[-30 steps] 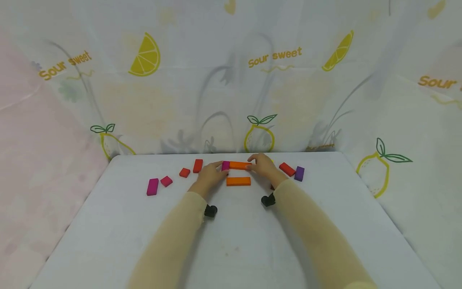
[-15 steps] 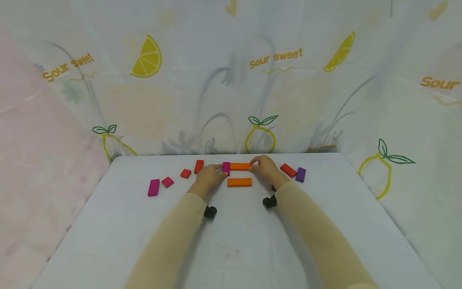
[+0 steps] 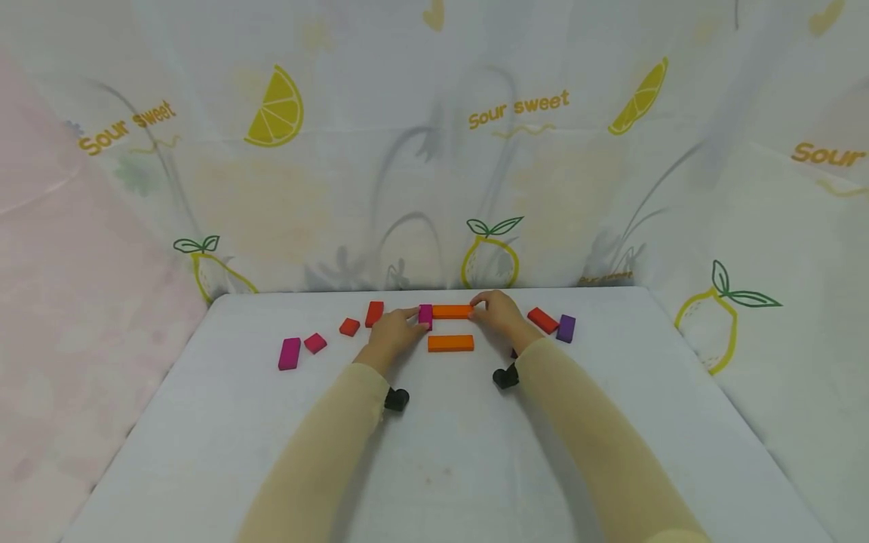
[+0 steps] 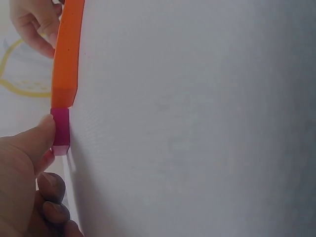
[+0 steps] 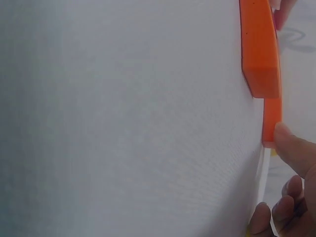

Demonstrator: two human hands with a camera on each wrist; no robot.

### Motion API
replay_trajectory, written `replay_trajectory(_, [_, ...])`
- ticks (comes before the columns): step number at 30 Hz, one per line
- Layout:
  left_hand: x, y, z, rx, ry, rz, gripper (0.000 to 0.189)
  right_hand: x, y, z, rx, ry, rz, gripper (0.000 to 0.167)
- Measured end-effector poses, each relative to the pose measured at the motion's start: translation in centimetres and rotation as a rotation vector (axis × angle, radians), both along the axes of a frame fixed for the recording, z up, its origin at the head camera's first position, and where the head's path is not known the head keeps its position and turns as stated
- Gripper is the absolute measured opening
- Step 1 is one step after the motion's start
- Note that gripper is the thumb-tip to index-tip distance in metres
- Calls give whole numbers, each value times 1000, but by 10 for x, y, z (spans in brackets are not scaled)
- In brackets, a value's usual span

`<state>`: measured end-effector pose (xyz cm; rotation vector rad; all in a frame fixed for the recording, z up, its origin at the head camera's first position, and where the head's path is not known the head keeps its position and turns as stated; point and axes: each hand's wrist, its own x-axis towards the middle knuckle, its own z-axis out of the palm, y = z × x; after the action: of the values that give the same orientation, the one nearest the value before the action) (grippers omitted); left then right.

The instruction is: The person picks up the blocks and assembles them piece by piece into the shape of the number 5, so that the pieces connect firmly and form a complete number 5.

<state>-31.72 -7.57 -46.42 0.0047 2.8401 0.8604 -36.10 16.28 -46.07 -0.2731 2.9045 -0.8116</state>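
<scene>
In the head view my left hand (image 3: pixel 390 332) pinches a small magenta block (image 3: pixel 425 317) between thumb and fingers; the left wrist view shows the thumb on the side of that magenta block (image 4: pixel 60 129). My right hand (image 3: pixel 501 317) grips the right end of a long orange block (image 3: pixel 451 311), its thumb on the near side in the right wrist view. The magenta block stands against or very close to this orange block's left end, turned crosswise to it. Closer to me lies a second long orange block (image 3: pixel 451 344), roughly parallel and apart, touched by neither hand.
Left of my hands lie a magenta block (image 3: pixel 289 354), a pinkish-red block (image 3: pixel 315 343), a small red block (image 3: pixel 349 326) and a red-orange block (image 3: pixel 375 314). A red block (image 3: pixel 543 320) and a purple block (image 3: pixel 566 329) are at the right. Behind the white table (image 3: pixel 434 452) hangs a patterned curtain.
The far orange block, slightly slanted a second ago, now lies straighter. More of the magenta block shows beside the left fingers. Both hands stay nearly in place.
</scene>
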Motion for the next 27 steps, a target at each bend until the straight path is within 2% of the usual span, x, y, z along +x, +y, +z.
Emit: replay_trajectory(27, [-3,5,1,17,-31,45,59,-1,-3,5,-26,-39,-19,31])
